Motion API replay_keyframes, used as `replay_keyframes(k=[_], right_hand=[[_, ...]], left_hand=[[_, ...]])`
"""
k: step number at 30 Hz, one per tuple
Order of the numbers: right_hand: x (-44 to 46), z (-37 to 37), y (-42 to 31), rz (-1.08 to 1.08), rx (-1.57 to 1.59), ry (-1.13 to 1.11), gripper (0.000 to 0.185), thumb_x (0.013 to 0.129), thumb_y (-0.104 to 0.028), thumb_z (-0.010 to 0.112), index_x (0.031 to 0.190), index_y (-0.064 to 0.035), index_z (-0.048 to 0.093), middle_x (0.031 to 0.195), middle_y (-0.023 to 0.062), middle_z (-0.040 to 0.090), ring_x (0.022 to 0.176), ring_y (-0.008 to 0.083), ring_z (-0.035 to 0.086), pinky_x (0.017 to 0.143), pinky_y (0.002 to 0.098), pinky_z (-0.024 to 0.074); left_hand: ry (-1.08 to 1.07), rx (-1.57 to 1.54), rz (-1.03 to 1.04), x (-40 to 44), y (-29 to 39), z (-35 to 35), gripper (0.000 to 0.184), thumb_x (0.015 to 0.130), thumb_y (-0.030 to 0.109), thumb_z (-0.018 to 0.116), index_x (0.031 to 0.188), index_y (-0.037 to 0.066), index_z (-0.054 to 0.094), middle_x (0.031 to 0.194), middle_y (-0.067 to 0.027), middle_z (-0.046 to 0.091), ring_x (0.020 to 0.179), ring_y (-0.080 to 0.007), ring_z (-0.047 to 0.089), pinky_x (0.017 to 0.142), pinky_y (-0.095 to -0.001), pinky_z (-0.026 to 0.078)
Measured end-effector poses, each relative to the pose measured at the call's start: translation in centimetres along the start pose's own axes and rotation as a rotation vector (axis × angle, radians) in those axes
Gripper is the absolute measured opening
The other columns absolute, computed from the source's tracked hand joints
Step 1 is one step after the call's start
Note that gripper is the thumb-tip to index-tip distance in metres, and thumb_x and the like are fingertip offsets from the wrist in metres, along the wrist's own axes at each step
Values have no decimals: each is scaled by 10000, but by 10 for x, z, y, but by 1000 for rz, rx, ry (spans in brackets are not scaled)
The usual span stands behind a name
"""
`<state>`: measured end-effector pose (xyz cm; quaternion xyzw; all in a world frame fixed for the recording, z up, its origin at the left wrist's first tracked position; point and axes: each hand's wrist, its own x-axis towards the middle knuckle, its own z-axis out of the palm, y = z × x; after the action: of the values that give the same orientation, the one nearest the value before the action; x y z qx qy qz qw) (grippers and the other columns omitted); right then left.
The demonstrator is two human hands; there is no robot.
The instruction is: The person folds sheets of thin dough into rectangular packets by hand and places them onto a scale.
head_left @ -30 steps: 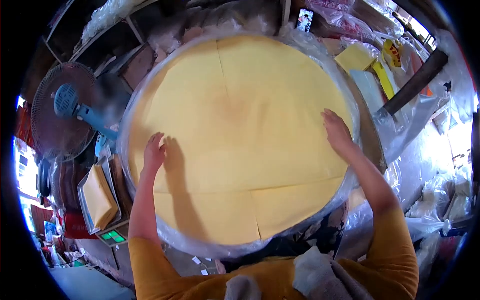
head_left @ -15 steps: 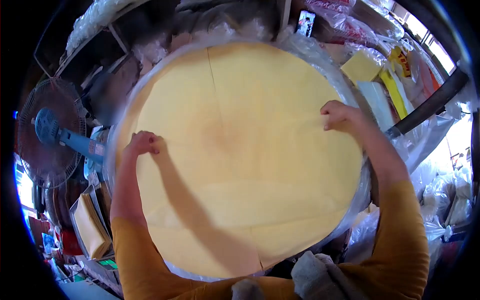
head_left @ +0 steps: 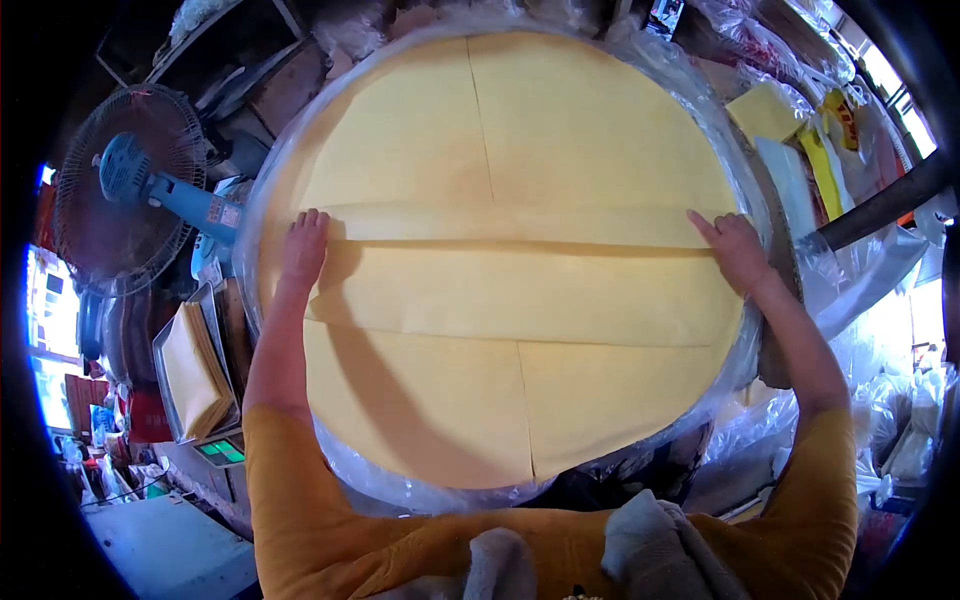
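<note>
Thin pale-yellow sheets (head_left: 420, 400) cover a round surface in front of me; what they are made of I cannot tell. Across the middle lies one sheet folded over (head_left: 520, 225), its long edge casting a thin shadow, with a wider flat band (head_left: 520, 295) just below. At the left end of the fold my left hand (head_left: 307, 243) rests with its fingers laid out flat. My right hand (head_left: 738, 250) lies at the other end, fingers spread on the fold. Neither appears to grip anything.
Clear plastic wrap (head_left: 385, 492) rings the surface. To the left stand a blue fan (head_left: 180, 200), a tray of stacked yellow sheets (head_left: 195, 375) and a scale with a green display (head_left: 220, 451). A dark pole (head_left: 885, 205) juts in from the right, near plastic bags (head_left: 885, 410).
Both hands were pinching near the sheet's sides; now their fingers are opened out on it. A crosswise fold now shows in the sheet. The whole view has shifted.
</note>
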<state>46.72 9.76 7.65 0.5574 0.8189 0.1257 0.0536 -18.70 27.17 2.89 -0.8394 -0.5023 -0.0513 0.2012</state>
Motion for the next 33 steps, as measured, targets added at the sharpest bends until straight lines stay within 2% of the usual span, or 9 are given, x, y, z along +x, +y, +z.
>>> replay_keyframes(k=[12, 15, 18, 21, 22, 23, 25, 29, 33], right_hand=[[-24, 11, -15, -85, -31, 51, 605, 759, 4, 473, 1347, -134, 441, 740, 92, 504, 753, 257, 513, 781, 388, 403], [-25, 13, -16, -82, -31, 63, 587, 775, -7, 467, 1346, -142, 444, 744, 90, 495, 757, 261, 509, 789, 392, 403], [-26, 19, -15, -74, -53, 56, 570, 795, -24, 461, 1351, -150, 436, 763, 97, 500, 777, 267, 511, 808, 397, 405], [-25, 20, -17, -72, -48, 68, 564, 790, -22, 469, 1339, -151, 453, 766, 99, 505, 777, 268, 513, 803, 399, 408], [-24, 17, -17, -73, -26, 58, 565, 785, -25, 481, 1335, -151, 459, 770, 103, 513, 777, 272, 515, 801, 399, 409], [-23, 11, -16, -74, -9, 48, 565, 779, -27, 493, 1330, -151, 465, 775, 107, 522, 777, 275, 518, 799, 400, 411], [-21, -1, -10, -128, 116, -43, 569, 747, -46, 536, 1307, -135, 482, 776, 113, 526, 775, 290, 513, 790, 401, 400], [6, -54, -14, -228, 194, -426, 528, 766, -176, 596, 1283, -127, 500, 823, 130, 584, 823, 302, 557, 810, 396, 413], [58, -34, -54, -310, 294, 42, 484, 873, -323, 548, 1318, -156, 455, 1266, 121, 512, 1191, 292, 458, 977, 446, 342]], left_hand=[[-200, -127, -52, -10, 12, -22, 184, 714, -58, 508, 853, 59, 534, 865, -113, 560, 869, -320, 568, 713, -443, 482], [-114, -142, -41, -26, 15, -20, 169, 709, -47, 518, 839, 60, 532, 847, -114, 559, 861, -316, 569, 707, -440, 484], [-428, 18, -78, -25, 8, -17, 187, 688, -28, 534, 852, 59, 555, 839, -118, 566, 880, -322, 571, 746, -432, 484], [-28, -240, -137, 8, 44, -45, 203, 701, -8, 545, 892, 52, 580, 889, -130, 593, 904, -333, 575, 794, -431, 480], [194, -437, -34, 15, 60, -28, 236, 732, 31, 574, 965, 42, 606, 974, -152, 618, 970, -341, 571, 867, -409, 465], [102, -593, -26, 28, 87, -28, 358, 804, 165, 606, 1148, 82, 553, 1199, -148, 556, 1138, -329, 503, 947, -469, 419], [-227, -297, 23, 34, 140, -40, 626, 889, 515, 459, 1424, 255, 264, 1507, -44, 215, 1391, -326, 160, 1024, -671, 179], [-269, -355, 42, 30, 162, -26, 645, 880, 576, 419, 1425, 256, 286, 1522, -51, 184, 1399, -346, 119, 1062, -639, 71], [-269, -382, 62, 33, 160, -24, 671, 870, 609, 397, 1433, 263, 276, 1528, -43, 165, 1407, -335, 86, 1062, -632, 59]])
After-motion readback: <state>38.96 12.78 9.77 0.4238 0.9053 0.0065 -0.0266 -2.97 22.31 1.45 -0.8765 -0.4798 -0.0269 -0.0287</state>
